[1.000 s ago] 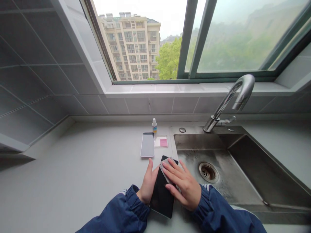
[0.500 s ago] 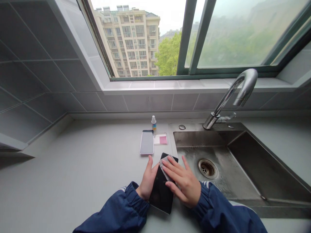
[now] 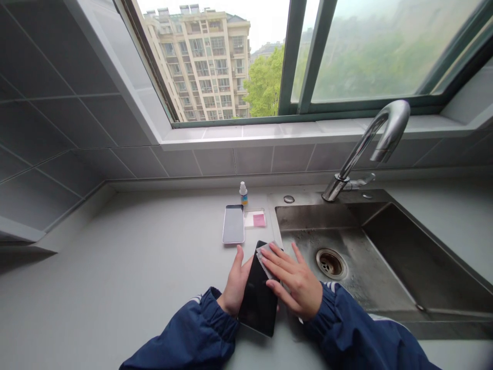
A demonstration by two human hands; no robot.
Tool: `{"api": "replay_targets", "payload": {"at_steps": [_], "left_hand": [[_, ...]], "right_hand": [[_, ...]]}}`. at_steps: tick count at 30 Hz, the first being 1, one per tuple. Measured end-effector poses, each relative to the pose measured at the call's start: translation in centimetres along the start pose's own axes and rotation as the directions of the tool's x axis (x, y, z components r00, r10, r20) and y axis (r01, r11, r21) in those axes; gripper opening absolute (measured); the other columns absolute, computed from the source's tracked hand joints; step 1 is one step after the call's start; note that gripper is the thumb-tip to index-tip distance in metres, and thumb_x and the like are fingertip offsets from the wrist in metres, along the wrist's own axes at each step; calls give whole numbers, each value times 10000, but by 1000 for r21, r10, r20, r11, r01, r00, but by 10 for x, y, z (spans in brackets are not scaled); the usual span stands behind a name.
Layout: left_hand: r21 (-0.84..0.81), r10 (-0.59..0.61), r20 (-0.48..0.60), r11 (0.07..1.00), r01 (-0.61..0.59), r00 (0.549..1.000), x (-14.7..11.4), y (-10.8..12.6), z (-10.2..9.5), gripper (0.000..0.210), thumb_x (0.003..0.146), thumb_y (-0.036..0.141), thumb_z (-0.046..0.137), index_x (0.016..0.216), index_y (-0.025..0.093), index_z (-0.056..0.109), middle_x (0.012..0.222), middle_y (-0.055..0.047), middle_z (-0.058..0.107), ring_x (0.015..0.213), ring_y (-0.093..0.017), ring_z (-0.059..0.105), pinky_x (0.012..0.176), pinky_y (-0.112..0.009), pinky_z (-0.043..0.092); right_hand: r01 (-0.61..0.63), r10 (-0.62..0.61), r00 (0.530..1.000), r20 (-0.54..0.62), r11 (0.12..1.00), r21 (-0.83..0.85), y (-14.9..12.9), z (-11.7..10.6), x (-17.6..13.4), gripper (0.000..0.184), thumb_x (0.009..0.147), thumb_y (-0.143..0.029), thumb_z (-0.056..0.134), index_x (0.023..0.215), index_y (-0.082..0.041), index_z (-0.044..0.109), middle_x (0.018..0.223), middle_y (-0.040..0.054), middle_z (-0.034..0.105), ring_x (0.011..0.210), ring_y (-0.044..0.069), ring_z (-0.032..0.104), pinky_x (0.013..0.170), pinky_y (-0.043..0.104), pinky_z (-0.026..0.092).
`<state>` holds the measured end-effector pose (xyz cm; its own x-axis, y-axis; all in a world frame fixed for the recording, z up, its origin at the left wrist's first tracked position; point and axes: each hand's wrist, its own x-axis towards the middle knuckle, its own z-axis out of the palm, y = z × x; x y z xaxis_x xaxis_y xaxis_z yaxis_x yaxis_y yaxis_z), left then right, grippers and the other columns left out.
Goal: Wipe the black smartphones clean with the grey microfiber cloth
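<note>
My left hand (image 3: 235,283) supports a black-screened tablet (image 3: 259,303) from its left side and underneath, thumb pointing up along the edge. The tablet is held at a tilt above the counter. Over its upper right part lies my right hand (image 3: 296,283), fingers stretched out and pressing a small grey cloth (image 3: 265,263) with a zigzag edge against the screen. Part of the cloth is hidden under the fingers. Beyond the hands, a phone (image 3: 233,225) lies face up on the counter.
Behind the phone stands a small white-capped bottle (image 3: 243,195); a clear case (image 3: 249,218) with a pink piece (image 3: 259,220) lies beside it. On the right are a steel sink (image 3: 370,257) and a chrome faucet (image 3: 352,151). A window ledge (image 3: 269,130) runs along the back.
My right hand and the cloth have shifted slightly up and to the right over the screen. The tablet stays in my left hand, and the view has moved a little.
</note>
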<state>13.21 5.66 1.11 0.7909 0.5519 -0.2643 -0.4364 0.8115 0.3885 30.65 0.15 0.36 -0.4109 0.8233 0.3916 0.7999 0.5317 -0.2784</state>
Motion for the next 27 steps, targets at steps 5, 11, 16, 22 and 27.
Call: {"api": "replay_targets", "payload": {"at_steps": [5, 11, 16, 22, 27], "left_hand": [[29, 9, -32, 1000, -8, 999, -2, 1, 2, 770, 921, 669, 310, 1383, 83, 498, 1150, -162, 680, 1105, -286, 629, 1012, -376, 412], [41, 2, -51, 999, 0, 999, -1, 1, 1, 768, 920, 667, 323, 1388, 81, 490, 1138, -163, 684, 1092, -291, 633, 996, -382, 424], [29, -7, -40, 1000, 8, 999, 0, 1, -1, 750, 928, 657, 309, 1422, 112, 454, 1178, -156, 671, 1115, -303, 621, 1024, -412, 399], [17, -41, -63, 999, 43, 997, -2, 3, -3, 822, 893, 713, 310, 1412, 96, 468, 1185, -171, 667, 1114, -313, 620, 1021, -422, 403], [-18, -53, -7, 998, 53, 999, -2, 4, -2, 800, 900, 699, 309, 1422, 111, 453, 1154, -171, 667, 1059, -310, 634, 977, -434, 429]], "right_hand": [[125, -126, 992, 13, 990, 70, -17, 0, -2, 482, 978, -388, 451, 1411, -179, 460, 1455, 62, 495, 1456, 258, 280, 1204, 550, -57], [182, -187, 982, 25, 975, 129, -13, -3, -1, 402, 982, -353, 459, 1350, -207, 528, 1385, 51, 573, 1424, 228, 354, 1206, 530, -59], [18, -20, 999, 36, 998, 60, -4, -3, -1, 480, 968, -328, 472, 1421, -172, 448, 1488, 77, 450, 1464, 242, 258, 1214, 509, -2], [264, -288, 956, 55, 926, 268, -31, -3, -4, 569, 937, -522, 476, 1391, -179, 475, 1393, 63, 564, 1425, 257, 351, 1187, 530, -140], [204, -214, 976, 34, 961, 184, -9, -9, -1, 478, 954, -422, 499, 1371, -188, 498, 1380, 75, 576, 1411, 253, 376, 1166, 550, -168]]}}
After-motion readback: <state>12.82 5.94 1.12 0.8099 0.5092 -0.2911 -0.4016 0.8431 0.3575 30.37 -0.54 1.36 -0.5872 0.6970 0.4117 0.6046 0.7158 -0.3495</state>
